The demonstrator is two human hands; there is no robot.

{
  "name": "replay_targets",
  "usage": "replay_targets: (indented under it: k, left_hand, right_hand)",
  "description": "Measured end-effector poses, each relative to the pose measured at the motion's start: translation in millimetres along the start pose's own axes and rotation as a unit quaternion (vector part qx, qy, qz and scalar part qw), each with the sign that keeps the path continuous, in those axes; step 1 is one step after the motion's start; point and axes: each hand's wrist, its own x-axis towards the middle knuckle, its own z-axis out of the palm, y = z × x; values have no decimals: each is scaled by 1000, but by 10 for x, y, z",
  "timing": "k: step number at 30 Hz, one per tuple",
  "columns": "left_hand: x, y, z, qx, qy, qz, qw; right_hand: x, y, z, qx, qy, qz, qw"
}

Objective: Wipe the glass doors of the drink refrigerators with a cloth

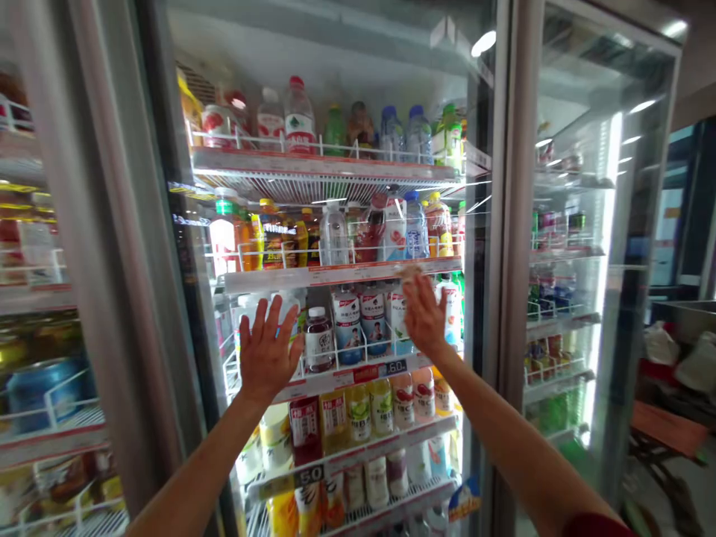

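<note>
Glass door ran before us from twelve to six o'clock, with bottles shelved behind it. Our left hand, at eight o'clock, faced it with fingers spread wide; our right hand, at four, stretched its fingers toward a blurred pale patch, and we could not tell whether they gripped it.

The right hand is blurred, and the pale thing against it indistinct.

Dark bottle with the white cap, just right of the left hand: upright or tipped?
Upright: the dark bottle stands vertical on its shelf, white cap on top.
</note>
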Motion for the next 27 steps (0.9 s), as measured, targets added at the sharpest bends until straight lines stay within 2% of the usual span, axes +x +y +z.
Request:
replay_targets:
  k: [2,3,4,5,7,8,9,10,11,13,14,15,16,18,20,21,22,25,26,27]
  left_hand:
    - [17,-10,0,-2,2,0,1000]
    - [22,-14,0,-4,3,0,1000]
    - [24,-16,1,-7,4,-1,1000]
    - [22,-16,1,-9,4,-2,1000]
    - [16,-14,2,-15,5,-5,1000]
    - [12,-11,1,-17,4,-6,1000]
    - [9,-9,1,-18,4,-7,1000]
    - [7,-6,0,-19,5,-8,1000]
    - [6,-3,-1,-21,2,-11,1000]
    - [6,0,-1,-25,-4,-17,1000]
    - [6,0,0,-27,-5,-19,999]
    - [6,-1,1,-32,-6,-21,999]
    - [5,-3,1,-36,-5,-23,999]
    - [3,-7,1,-45,-4,-26,999]
    - [-2,-6,-3,-47,-12,-29,998]
    - [-6,-1,-4,-47,-15,-28,998]
    - [-12,6,-3,-47,-17,-29,998]
    - [-38,36,11,-51,-12,-42,998]
    - [-48,46,20,-54,-12,-49,997]
    - [-57,53,27,-57,-10,-54,997]
  right_hand:
    - [-18,116,30,-40,67,163,983]
    - [-34,126,41,-48,82,214,972]
    - [-61,96,44,-45,79,228,969]
    - [-101,34,37,-31,56,199,978]
    - [-207,-103,2,12,-22,59,998]
    - [-264,-139,-19,26,-55,-1,998]
    - [-316,-138,-37,27,-68,-22,997]
    - [-360,-101,-48,16,-61,4,998]
    - [-395,-43,-52,-3,-34,72,997]
    - [-447,59,-42,-38,30,231,972]
    - [-471,70,-35,-42,47,275,959]
    - [-499,45,-31,-38,50,284,957]
    - [-533,-7,-32,-24,35,258,965]
    - [-604,-124,-52,13,-26,133,991]
    - [-646,-142,-85,32,-75,29,996]
    - [-646,-99,-98,25,-74,29,997]
    - [-630,-34,-104,6,-53,70,996]
    - [-541,89,-93,-48,35,261,964]
    - [-521,59,-88,-47,39,276,959]
    - [-515,-8,-86,-33,25,249,968]
